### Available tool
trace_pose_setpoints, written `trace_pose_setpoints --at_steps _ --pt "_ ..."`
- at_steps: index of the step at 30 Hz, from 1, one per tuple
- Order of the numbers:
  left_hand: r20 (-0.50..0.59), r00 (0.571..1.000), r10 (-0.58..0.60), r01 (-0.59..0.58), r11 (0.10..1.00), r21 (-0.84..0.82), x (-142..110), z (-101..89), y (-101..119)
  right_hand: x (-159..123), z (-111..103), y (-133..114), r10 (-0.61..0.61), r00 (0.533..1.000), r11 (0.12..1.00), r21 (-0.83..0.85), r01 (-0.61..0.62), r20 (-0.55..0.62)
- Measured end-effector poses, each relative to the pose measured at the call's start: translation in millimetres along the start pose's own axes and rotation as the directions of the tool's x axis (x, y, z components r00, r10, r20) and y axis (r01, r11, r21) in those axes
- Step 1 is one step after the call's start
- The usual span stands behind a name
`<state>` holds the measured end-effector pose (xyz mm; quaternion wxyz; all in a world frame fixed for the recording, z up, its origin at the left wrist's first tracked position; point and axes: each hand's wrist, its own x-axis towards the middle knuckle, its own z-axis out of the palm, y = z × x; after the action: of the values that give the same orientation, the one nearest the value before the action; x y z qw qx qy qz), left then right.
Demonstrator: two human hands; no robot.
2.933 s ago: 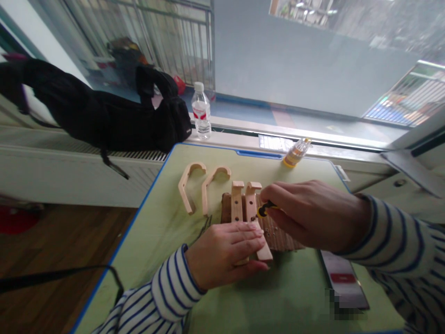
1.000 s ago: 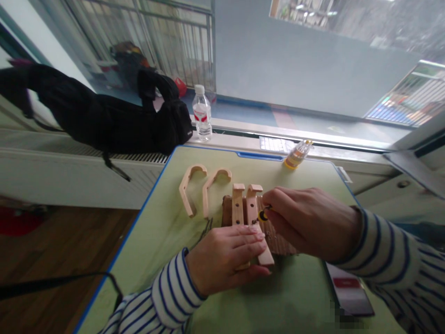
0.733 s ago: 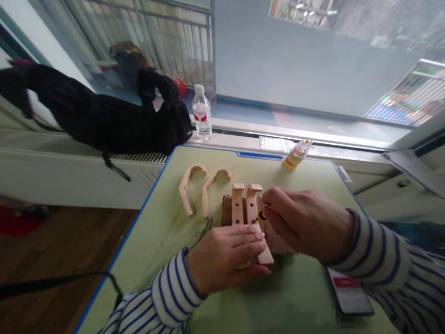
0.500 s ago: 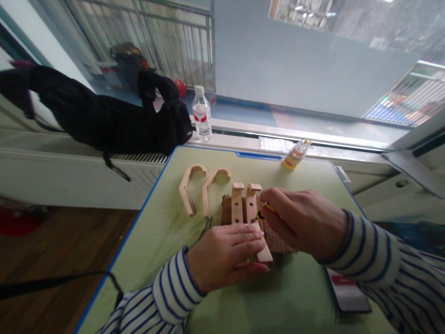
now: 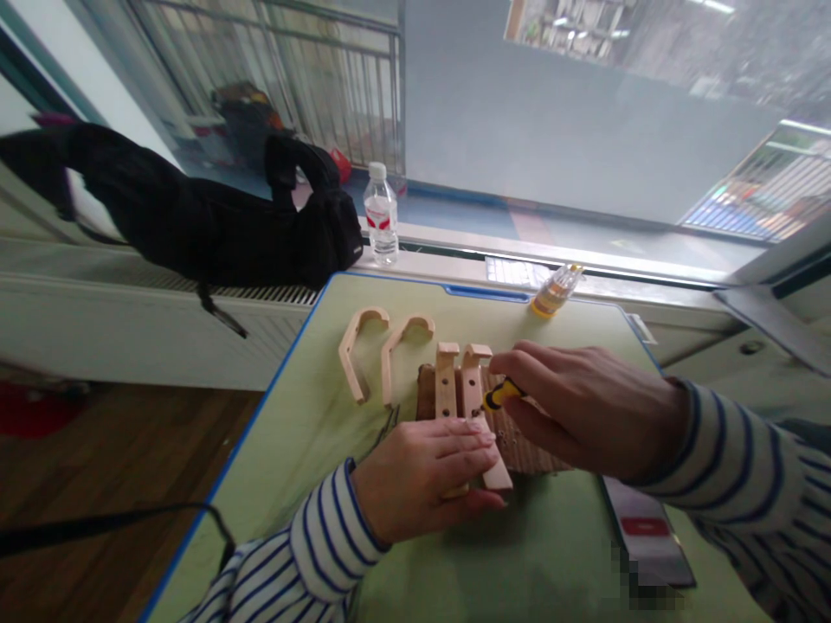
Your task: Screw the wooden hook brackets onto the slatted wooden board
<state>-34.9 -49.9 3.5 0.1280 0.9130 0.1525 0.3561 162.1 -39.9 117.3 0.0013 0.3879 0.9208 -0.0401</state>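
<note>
My left hand (image 5: 421,476) presses down on the near ends of two pale wooden hook pieces (image 5: 447,381) that lie on a brown ridged wooden board (image 5: 525,446). Its fingers are closed over them, with the thumb under the right piece. My right hand (image 5: 584,407) is wrapped round a small yellow-and-black screwdriver (image 5: 499,395), whose tip meets the right hook piece. Two more curved wooden hooks (image 5: 383,355) lie loose to the left on the green table (image 5: 305,415).
A small yellow bottle (image 5: 555,292) lies at the table's far edge. A phone (image 5: 646,532) rests near my right sleeve. On the sill behind stand a water bottle (image 5: 381,216) and a black bag (image 5: 195,216). A black cable (image 5: 130,519) hangs off the table's left side.
My right hand has shifted slightly with the screwdriver, showing more of its yellow handle. The left hand keeps holding the hook pieces in place.
</note>
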Motion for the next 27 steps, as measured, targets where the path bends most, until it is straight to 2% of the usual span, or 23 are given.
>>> trace_pose_setpoints --at_steps 5,9,19,27 --pt "-0.024 1.0 -0.006 0.007 1.0 0.013 0 0.4 0 2 -3 -2 -0.011 1.0 1.0 0.006 0.011 0.028" --pt "-0.023 1.0 -0.008 0.008 1.0 0.007 0 0.5 0 3 2 -2 -0.033 0.999 0.999 0.041 0.033 0.001" --pt "-0.022 1.0 -0.007 0.007 1.0 0.006 2 0.1 0 -1 15 -8 0.064 0.994 0.997 0.046 -0.06 -0.094" --pt "0.011 1.0 -0.006 0.006 1.0 -0.023 1 0.6 2 -1 17 -6 0.113 0.988 0.994 0.02 -0.111 -0.105"
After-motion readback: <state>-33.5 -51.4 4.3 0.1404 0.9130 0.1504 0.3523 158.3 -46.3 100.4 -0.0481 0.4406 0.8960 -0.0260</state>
